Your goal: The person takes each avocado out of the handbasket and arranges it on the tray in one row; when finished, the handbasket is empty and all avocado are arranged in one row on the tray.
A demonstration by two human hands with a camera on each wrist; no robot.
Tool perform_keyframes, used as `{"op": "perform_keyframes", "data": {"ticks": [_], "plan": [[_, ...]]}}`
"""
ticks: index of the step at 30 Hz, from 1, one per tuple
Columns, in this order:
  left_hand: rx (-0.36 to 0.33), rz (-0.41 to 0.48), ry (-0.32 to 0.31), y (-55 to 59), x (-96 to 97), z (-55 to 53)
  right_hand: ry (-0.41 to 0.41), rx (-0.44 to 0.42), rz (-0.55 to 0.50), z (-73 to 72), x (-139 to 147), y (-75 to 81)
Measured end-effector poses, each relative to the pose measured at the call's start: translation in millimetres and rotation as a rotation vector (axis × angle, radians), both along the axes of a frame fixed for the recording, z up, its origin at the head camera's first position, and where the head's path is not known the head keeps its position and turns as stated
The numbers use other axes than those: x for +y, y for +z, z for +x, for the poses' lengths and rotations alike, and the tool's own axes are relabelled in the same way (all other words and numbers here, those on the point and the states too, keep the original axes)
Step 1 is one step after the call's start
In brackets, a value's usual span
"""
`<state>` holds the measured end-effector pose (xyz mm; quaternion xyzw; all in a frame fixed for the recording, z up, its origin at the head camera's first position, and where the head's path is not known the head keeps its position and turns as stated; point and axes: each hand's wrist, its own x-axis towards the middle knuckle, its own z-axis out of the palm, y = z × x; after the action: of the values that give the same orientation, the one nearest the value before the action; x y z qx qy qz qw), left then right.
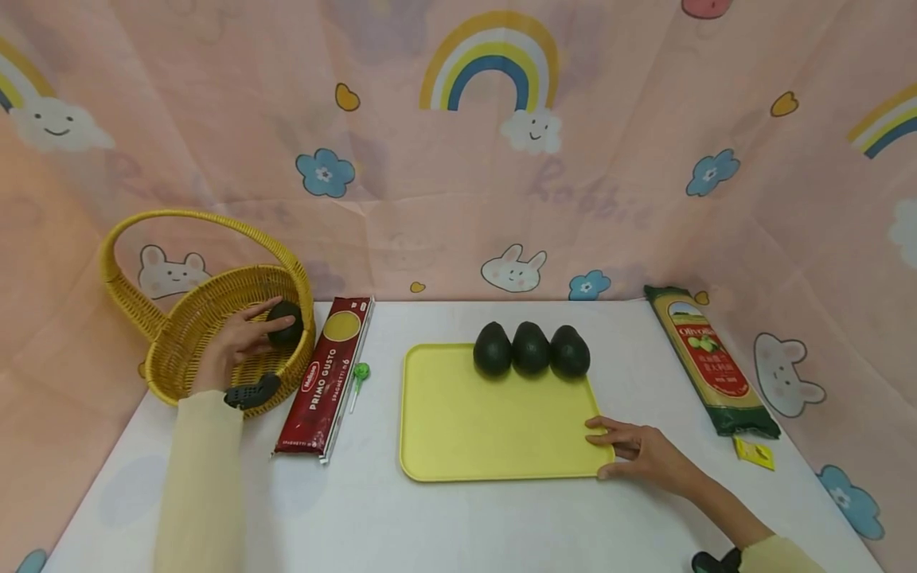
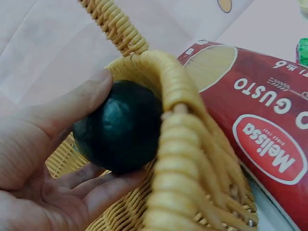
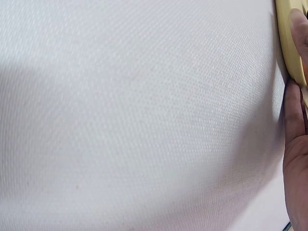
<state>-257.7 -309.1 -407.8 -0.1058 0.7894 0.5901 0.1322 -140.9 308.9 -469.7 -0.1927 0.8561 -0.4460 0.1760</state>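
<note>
My left hand (image 1: 232, 342) reaches into the yellow woven basket (image 1: 161, 362) and holds a dark avocado (image 1: 284, 325) near the right rim. In the left wrist view, the thumb lies along one side of the avocado (image 2: 118, 127) and the fingers pass under the other. My right hand (image 1: 645, 455) grips the near right corner of a yellow tray (image 1: 494, 430), fingers over its side edge and thumb at the corner. Three dark avocados (image 1: 531, 348) stand in a row along the tray's far right edge. The right wrist view catches only the tray's edge (image 3: 287, 48) and part of the hand.
A red spaghetti pack (image 1: 325, 378) lies beside the basket, with a green lollipop (image 1: 361, 372) to its right. At the right of the white table (image 1: 494, 525) lie a green-and-gold pack (image 1: 709, 358) and a small yellow packet (image 1: 754, 454). The basket's tall handle (image 1: 208, 216) arches over its opening.
</note>
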Motion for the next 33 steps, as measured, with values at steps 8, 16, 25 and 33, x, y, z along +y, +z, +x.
{"op": "perform_keyframes", "data": {"ticks": [8, 16, 25, 33], "plan": [[0.052, -0.004, 0.105, 9.1, 2.4, 7.8, 0.015, 0.044, 0.015, -2.1, -2, 1.4], [0.069, 0.115, 0.097, 13.6, -2.9, 20.9, 0.023, 0.045, -0.016, -1.8, -1, -1.3], [0.099, 0.226, 0.096, 19.0, -6.8, 37.8, 0.026, 0.026, -0.027, -1.6, -2, -2.1], [0.114, 0.197, 0.087, 21.6, -4.6, 49.8, 0.023, 0.024, -0.026, 1.3, -1, -0.2]]}}
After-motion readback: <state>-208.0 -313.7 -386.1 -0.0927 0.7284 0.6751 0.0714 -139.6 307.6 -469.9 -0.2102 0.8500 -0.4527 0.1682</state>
